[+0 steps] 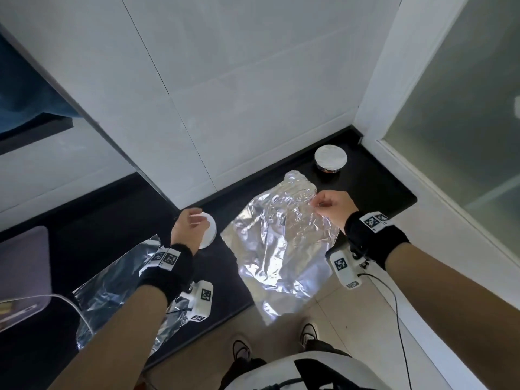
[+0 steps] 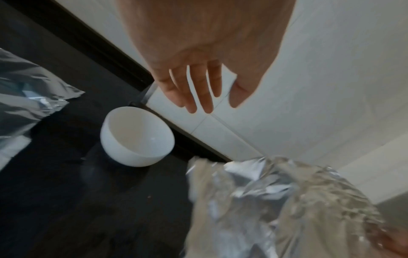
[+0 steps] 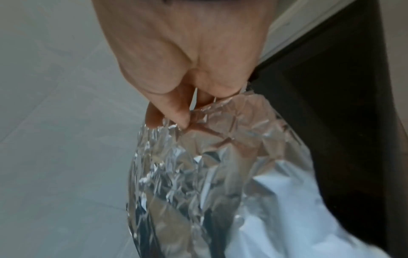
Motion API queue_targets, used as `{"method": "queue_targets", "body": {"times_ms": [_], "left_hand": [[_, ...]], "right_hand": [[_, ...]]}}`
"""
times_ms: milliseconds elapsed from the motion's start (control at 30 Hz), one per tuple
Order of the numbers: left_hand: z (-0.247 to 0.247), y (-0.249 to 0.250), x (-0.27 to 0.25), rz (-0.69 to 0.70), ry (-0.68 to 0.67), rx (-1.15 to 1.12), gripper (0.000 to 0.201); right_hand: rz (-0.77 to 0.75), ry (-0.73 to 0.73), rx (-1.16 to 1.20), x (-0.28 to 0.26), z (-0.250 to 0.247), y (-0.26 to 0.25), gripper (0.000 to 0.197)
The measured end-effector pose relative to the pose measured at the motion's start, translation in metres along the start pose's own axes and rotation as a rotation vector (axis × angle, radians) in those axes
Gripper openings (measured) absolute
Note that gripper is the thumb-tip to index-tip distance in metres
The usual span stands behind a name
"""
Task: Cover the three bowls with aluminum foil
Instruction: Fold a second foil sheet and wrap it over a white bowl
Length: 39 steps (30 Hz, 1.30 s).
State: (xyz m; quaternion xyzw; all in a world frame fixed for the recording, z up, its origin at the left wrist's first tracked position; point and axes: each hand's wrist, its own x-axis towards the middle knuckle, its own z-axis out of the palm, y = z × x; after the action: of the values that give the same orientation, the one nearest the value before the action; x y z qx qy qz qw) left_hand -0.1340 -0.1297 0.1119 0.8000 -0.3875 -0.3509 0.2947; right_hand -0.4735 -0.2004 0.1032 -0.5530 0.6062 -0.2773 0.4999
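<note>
white bowl (image 2: 137, 137), silver foil (image 1: 281, 237), black counter (image 1: 374, 187)

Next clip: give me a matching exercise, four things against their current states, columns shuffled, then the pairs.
Things:
1. white bowl
2. far bowl
3. crumpled foil sheet
4. left hand

States:
A. pinched by the right hand
B. uncovered, empty
C. open, holding nothing
D. already covered with foil

Pairs: 1-B, 2-D, 3-A, 4-C

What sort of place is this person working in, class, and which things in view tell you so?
Probably a home kitchen: a dark countertop against a white tiled wall, a white bowl on it, and a foil sheet gripped by the right hand. The left hand hovers over the bowl.
</note>
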Motion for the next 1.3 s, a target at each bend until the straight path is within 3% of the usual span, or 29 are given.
{"method": "queue_targets", "body": {"times_ms": [67, 133, 233, 300, 400, 467, 567, 633, 767, 967, 1067, 1167, 1300], "left_hand": [[0.008, 0.012, -0.001, 0.085, -0.108, -0.014, 0.049], [0.016, 0.020, -0.003, 0.152, -0.268, 0.116, 0.075], [0.033, 0.025, -0.014, 0.208, -0.459, 0.228, 0.088], [0.039, 0.024, -0.019, 0.209, -0.508, 0.209, 0.084], [0.042, 0.017, -0.023, 0.221, -0.443, 0.221, 0.034], [0.037, 0.013, -0.026, 0.186, -0.382, 0.086, 0.011], [0.029, -0.001, -0.025, 0.024, -0.298, -0.218, 0.009], [0.023, -0.012, -0.023, -0.066, -0.230, -0.319, 0.008], [0.023, -0.026, -0.026, -0.131, -0.213, -0.397, 0.008], [0.025, -0.023, -0.036, -0.192, -0.284, -0.499, 0.020], [0.023, -0.029, -0.032, -0.226, -0.248, -0.480, 0.021], [0.021, -0.045, -0.025, -0.173, -0.207, -0.344, 0.026], [0.019, -0.049, -0.023, -0.145, -0.233, -0.241, 0.017]], "right_hand": [[-0.026, -0.104, -0.055, 0.002, -0.002, -0.007, 0.031], [-0.066, -0.213, -0.088, 0.004, -0.003, -0.014, 0.032], [-0.127, -0.318, -0.122, 0.004, 0.000, -0.023, 0.033], [-0.145, -0.368, -0.134, 0.003, 0.002, -0.029, 0.032], [-0.149, -0.367, -0.044, -0.001, 0.004, -0.033, 0.024], [-0.108, -0.263, 0.092, -0.001, 0.003, -0.030, 0.024], [0.078, -0.145, 0.296, -0.001, 0.000, -0.013, 0.052], [0.197, -0.190, 0.231, -0.009, 0.001, 0.003, 0.061], [0.358, -0.333, 0.132, -0.026, 0.009, 0.027, 0.052], [0.308, -0.296, 0.069, -0.021, 0.030, 0.025, 0.012], [0.306, -0.275, 0.033, -0.021, 0.028, 0.027, 0.014], [0.297, -0.269, 0.039, -0.025, 0.022, 0.032, 0.002], [0.247, -0.240, 0.016, -0.024, 0.017, 0.036, 0.005]]}}
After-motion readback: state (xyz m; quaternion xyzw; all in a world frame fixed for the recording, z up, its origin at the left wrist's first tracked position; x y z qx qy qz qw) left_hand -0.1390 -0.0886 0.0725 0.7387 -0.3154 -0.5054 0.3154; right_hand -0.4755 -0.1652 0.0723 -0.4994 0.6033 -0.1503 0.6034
